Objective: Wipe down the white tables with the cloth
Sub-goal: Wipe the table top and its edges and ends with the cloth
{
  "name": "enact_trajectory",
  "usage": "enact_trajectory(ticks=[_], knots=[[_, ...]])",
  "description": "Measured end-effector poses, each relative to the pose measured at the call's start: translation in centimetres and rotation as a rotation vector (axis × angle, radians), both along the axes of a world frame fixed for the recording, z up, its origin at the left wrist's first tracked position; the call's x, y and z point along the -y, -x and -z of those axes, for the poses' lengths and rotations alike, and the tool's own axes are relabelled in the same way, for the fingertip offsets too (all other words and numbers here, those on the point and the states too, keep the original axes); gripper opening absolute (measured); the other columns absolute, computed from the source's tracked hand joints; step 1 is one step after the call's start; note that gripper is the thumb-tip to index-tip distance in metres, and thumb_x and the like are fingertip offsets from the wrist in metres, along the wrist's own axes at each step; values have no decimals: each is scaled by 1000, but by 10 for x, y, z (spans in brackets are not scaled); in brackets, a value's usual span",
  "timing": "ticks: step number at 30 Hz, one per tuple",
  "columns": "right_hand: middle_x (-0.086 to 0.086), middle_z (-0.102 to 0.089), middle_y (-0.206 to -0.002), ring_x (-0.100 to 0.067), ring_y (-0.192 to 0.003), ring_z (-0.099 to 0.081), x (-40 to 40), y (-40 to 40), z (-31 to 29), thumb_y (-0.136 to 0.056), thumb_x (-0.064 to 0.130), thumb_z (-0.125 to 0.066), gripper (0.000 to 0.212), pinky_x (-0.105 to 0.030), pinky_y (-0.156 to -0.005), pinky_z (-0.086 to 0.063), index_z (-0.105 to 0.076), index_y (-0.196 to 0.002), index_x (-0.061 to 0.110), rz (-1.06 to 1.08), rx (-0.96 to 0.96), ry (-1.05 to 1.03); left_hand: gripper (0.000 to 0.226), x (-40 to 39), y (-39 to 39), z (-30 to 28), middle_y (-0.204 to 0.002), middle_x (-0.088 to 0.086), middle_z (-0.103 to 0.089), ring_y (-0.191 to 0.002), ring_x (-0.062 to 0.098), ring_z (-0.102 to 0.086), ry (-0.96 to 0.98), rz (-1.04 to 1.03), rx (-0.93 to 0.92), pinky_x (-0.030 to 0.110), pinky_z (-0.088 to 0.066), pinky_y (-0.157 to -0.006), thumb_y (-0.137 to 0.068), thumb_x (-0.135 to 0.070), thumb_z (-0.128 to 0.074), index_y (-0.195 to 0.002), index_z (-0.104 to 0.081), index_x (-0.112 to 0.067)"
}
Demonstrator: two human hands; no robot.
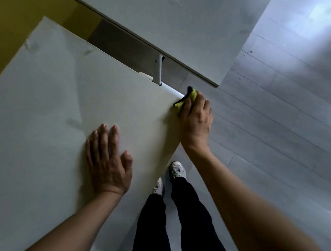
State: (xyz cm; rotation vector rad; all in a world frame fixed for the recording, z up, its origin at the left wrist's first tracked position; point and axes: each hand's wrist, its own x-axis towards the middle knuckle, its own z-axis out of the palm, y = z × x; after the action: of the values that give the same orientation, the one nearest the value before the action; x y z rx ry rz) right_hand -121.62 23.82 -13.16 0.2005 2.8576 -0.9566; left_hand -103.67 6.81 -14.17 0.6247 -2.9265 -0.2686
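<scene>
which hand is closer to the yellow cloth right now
Right. The right hand grips the yellow cloth at the near table's corner; the left hand rests flat on the tabletop, well apart.

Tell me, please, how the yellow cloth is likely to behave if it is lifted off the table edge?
The yellow cloth is bunched and folded under the right hand at the table edge, so it is probably soft and floppy and would droop. It looks small and thin, so likely light, and unlikely to roll or break.

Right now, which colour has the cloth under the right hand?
Yellow-green with a black edge; the cloth shows best in the head view, at the table's corner.
</scene>
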Motion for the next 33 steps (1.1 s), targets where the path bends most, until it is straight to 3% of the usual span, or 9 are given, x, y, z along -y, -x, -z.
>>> enact_trajectory(ticks=[3, 9, 13, 15, 20, 26, 29, 33], knots=[[-14, -44, -145, -31, -129, -43, 11, -13, -3, -107, 33, -37, 49, -47, -113, -32, -35, -151, 12, 165, 5, 99, 69, 0, -3, 2, -171, 15, -28, -156, 41, -27, 1, -5, 6, 57, -18, -128, -100, -40, -37, -163, -34, -13], [-17, -41, -139, -36, -125, -43, 28, -70, 2, -107, 41, -34, 54, -52, -106, -38, -32, -153, 13, 373, 96, 132, 73, 2, -4, 5, -172, 14, -25, -157, 40, -24, 2, -4, 24, 56, -13, -129, -97, -39, -40, -165, -30, -14], [-16, -41, -141, -37, -128, -44, 59, -173, -12, -101, 57, -23, 70, -50, -107, -40, -28, -153, 11, 353, 245, 171, 72, 3, -6, 7, -171, 17, -25, -157, 42, -25, 16, 10, 19, 57, -14, -129, -99, -40, -37, -165, -29, -13], [-11, -34, -149, -30, -137, -35, 64, -193, -16, -103, 50, -28, 64, -45, -114, -33, -19, -156, 16, 343, 335, 226, 71, 3, -6, 9, -171, 17, -25, -156, 42, -26, 18, 13, 10, 56, -15, -129, -100, -40, -36, -165, -29, -12], [-19, -30, -154, -34, -142, -28, 56, -115, -14, -107, 36, -34, 58, -44, -118, -22, -21, -155, 6, 418, 278, 208, 73, 3, -9, 9, -173, 17, -21, -158, 40, -21, 13, 23, 41, 54, -9, -130, -99, -38, -39, -166, -25, -13], [-16, -38, -146, -33, -133, -39, 39, -21, -11, -107, 37, -32, 49, -44, -111, -30, -31, -147, 8, 455, 210, 109, 74, 2, -9, 9, -174, 15, -19, -159, 38, -19, 4, 19, 41, 51, -5, -131, -98, -37, -41, -167, -23, -14], [-16, -37, -147, -33, -133, -37, 46, -55, -10, -107, 38, -31, 52, -45, -112, -29, -28, -149, 8, 429, 194, 119, 75, 3, -8, 9, -173, 15, -20, -159, 39, -20, -13, 23, 39, 51, -5, -131, -97, -38, -40, -166, -25, -14], [-13, -28, -154, -32, -140, -28, 65, -167, -10, -107, 41, -30, 60, -45, -117, -22, -14, -158, 13, 348, 289, 195, 74, 6, -8, 11, -172, 17, -23, -157, 41, -22, -27, 46, 35, 53, -7, -130, -97, -40, -38, -165, -28, -12]])
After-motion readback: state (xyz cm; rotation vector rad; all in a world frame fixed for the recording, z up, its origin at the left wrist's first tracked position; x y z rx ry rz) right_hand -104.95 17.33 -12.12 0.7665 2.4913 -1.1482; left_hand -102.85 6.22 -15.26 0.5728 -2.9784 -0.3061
